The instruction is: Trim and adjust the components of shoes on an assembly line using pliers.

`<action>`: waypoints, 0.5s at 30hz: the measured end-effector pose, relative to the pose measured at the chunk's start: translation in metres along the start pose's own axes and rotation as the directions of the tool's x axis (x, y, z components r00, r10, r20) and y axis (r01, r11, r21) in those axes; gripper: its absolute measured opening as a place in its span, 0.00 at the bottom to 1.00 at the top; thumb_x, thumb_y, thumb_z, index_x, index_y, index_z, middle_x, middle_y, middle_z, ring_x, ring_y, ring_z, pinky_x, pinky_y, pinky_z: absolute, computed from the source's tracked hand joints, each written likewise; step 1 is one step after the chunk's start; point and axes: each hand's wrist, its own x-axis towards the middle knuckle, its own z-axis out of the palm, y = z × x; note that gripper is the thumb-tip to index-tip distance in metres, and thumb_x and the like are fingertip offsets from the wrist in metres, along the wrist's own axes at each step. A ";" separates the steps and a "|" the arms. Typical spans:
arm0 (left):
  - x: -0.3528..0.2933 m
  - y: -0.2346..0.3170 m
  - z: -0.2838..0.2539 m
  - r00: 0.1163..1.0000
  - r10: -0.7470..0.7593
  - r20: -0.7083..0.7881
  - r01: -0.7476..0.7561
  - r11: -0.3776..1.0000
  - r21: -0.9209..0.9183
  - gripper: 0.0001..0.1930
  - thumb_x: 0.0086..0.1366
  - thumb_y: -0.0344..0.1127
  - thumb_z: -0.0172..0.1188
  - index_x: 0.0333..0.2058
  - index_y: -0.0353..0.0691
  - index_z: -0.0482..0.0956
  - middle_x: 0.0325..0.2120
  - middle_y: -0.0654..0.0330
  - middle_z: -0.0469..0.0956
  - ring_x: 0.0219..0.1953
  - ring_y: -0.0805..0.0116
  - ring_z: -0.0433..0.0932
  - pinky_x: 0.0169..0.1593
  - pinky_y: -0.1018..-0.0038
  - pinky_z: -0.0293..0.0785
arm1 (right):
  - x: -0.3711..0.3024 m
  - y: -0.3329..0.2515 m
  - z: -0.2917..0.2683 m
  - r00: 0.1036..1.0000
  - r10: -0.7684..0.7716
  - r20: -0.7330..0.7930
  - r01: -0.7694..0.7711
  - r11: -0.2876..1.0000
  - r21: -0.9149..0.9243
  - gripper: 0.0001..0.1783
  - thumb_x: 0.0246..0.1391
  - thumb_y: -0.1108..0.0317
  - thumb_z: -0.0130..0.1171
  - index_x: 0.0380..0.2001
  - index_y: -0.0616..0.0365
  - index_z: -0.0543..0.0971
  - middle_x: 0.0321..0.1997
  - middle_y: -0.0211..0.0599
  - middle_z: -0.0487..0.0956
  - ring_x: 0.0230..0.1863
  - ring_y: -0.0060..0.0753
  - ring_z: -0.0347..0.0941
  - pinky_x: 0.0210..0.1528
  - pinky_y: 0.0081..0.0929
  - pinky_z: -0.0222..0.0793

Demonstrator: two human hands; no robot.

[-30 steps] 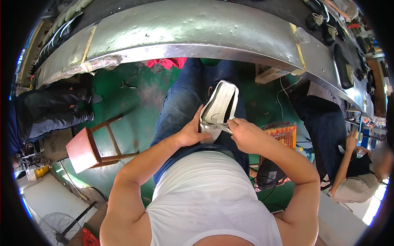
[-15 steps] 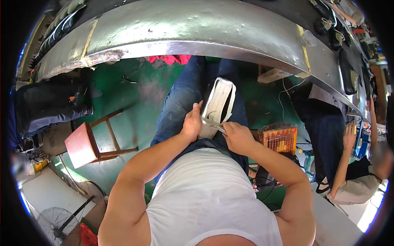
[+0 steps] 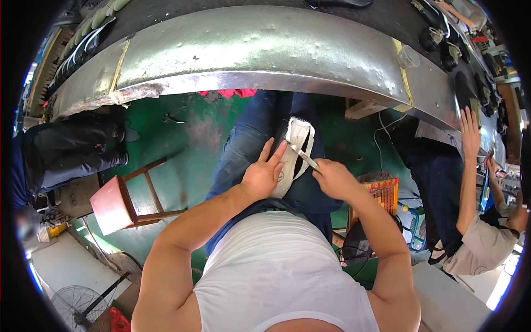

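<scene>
White shoe piece (image 3: 286, 171): lies lengthwise on the lap. Left hand (image 3: 261, 180): rests along its left edge, fingers spread, elbow bent outward. Right hand (image 3: 334, 178): grips a slim metal tool (image 3: 304, 156), its tip angled toward the left fingertips.
</scene>
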 end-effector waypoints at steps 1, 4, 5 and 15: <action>0.003 0.007 -0.008 0.996 -0.059 0.066 0.057 0.998 0.036 0.32 0.72 0.38 0.48 0.71 0.51 0.50 0.65 0.32 0.55 0.48 0.32 0.76 0.49 0.53 0.77 | 0.009 -0.006 -0.022 0.977 0.093 0.191 -0.111 0.990 0.087 0.11 0.58 0.66 0.58 0.36 0.63 0.73 0.36 0.53 0.78 0.37 0.60 0.76 0.43 0.48 0.71; 0.009 0.016 -0.015 0.978 -0.135 0.157 0.124 0.989 0.079 0.32 0.72 0.42 0.48 0.72 0.53 0.48 0.66 0.31 0.53 0.47 0.32 0.77 0.49 0.53 0.78 | 0.018 -0.007 -0.027 0.978 0.026 0.209 -0.050 0.993 0.111 0.14 0.61 0.61 0.56 0.36 0.64 0.73 0.37 0.54 0.78 0.38 0.62 0.75 0.43 0.49 0.69; 0.012 0.019 -0.018 0.978 -0.131 0.162 0.119 0.990 0.081 0.32 0.72 0.42 0.48 0.72 0.53 0.48 0.66 0.31 0.53 0.47 0.32 0.77 0.49 0.53 0.78 | 0.026 -0.010 -0.018 0.999 0.004 0.048 -0.011 0.988 0.156 0.15 0.62 0.60 0.54 0.36 0.64 0.73 0.38 0.55 0.78 0.39 0.62 0.75 0.43 0.49 0.69; 0.000 0.032 -0.036 0.921 -0.194 0.339 0.163 0.980 0.118 0.35 0.72 0.48 0.47 0.72 0.51 0.43 0.69 0.33 0.48 0.55 0.34 0.72 0.58 0.58 0.72 | 0.028 -0.008 0.003 0.991 0.123 0.048 -0.121 0.992 -0.037 0.22 0.67 0.54 0.47 0.33 0.66 0.73 0.30 0.59 0.79 0.35 0.63 0.77 0.40 0.52 0.72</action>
